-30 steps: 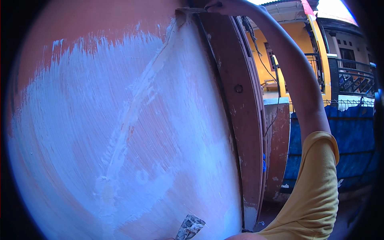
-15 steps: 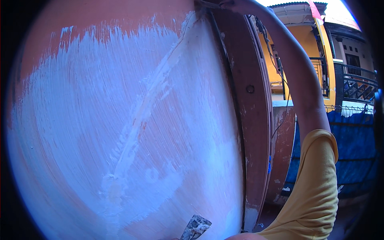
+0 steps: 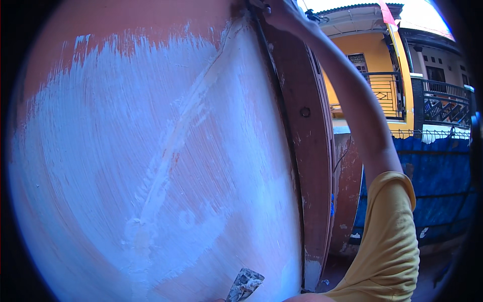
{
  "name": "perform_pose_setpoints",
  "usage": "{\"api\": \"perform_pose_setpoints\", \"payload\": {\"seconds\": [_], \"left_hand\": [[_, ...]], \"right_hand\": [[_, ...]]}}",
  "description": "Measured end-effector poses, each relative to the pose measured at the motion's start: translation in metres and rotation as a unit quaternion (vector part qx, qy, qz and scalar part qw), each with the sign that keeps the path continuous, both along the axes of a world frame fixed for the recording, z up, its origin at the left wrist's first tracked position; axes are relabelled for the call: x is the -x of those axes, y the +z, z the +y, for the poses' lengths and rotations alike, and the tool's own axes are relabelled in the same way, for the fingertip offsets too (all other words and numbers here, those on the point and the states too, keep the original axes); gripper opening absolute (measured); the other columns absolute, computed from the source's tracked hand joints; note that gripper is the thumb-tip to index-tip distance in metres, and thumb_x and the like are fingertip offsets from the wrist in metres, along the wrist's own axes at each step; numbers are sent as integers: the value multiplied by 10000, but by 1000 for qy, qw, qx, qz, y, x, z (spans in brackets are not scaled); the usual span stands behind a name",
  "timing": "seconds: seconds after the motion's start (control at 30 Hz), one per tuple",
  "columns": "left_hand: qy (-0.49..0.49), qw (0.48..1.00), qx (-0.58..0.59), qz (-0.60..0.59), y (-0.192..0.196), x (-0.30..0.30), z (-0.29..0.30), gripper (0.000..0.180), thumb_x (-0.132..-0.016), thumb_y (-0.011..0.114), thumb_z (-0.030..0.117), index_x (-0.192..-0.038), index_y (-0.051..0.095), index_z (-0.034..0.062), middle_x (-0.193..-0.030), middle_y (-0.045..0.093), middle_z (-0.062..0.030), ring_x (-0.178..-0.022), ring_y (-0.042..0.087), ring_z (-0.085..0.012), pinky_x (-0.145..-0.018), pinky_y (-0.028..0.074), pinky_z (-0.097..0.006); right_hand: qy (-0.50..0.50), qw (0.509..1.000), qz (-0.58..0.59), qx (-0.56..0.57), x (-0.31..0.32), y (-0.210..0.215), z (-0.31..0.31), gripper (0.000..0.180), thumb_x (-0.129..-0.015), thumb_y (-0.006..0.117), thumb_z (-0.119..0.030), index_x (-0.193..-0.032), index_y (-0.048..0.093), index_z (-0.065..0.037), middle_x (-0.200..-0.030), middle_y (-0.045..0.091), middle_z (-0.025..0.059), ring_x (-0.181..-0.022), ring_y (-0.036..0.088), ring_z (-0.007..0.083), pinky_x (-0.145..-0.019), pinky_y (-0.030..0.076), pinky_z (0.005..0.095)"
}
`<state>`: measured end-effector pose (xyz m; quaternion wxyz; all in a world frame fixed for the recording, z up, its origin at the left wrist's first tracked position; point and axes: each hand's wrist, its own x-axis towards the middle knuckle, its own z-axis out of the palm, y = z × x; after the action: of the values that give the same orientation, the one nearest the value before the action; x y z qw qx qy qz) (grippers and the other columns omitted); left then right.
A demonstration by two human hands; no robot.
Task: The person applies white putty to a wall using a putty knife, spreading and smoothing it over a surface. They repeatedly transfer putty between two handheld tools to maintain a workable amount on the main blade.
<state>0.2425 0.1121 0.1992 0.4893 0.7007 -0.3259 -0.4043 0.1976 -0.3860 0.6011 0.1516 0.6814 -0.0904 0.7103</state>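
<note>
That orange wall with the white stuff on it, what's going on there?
A person is coating the orange wall with white filler. The right hand reaches up to the wall's top corner beside the brown door frame. A smeared putty knife shows at the bottom edge; the hand holding it is out of view.
</note>
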Motion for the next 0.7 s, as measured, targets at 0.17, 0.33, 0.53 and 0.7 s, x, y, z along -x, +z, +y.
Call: {"api": "perform_pose_setpoints", "payload": {"seconds": [0.17, 0.33, 0.53, 0.7], "left_hand": [[64, 997, 39, -31, -13, -1, -5, 205, -979, 457, 256, -982, 549, 73, -625, 451, 74, -524, 397, -29, -478, 311, -196], [-20, 999, 37, -12, 0, -1, -3, 193, -982, 459, 239, -974, 544, 67, -638, 450, 70, -542, 396, -36, -492, 312, -202], [-35, 997, 56, -51, 2, -3, -4, 197, -986, 446, 214, -961, 540, 43, -651, 453, 53, -565, 405, -48, -514, 332, -220], [-80, 971, 149, -168, -11, -12, -3, 215, -979, 453, 190, -1024, 542, -1, -704, 489, 15, -639, 447, -84, -574, 377, -247]], "right_hand": [[-2, 997, -43, -64, -36, -9, 3, 240, -800, 601, -184, -933, 665, 5, -866, 658, 230, -835, 651, 381, -727, 525, 458], [-34, 991, -16, -128, -46, -14, 8, 295, -830, 528, -105, -1081, 530, 51, -968, 637, 258, -919, 634, 418, -784, 520, 463], [-32, 992, -30, -114, -60, -13, -1, 291, -826, 527, -102, -1070, 511, 54, -959, 635, 270, -910, 631, 434, -783, 514, 477], [-2, 993, -73, -97, -66, -13, -8, 291, -809, 575, -126, -1073, 550, -8, -921, 645, 250, -868, 638, 411, -736, 515, 483]]}}
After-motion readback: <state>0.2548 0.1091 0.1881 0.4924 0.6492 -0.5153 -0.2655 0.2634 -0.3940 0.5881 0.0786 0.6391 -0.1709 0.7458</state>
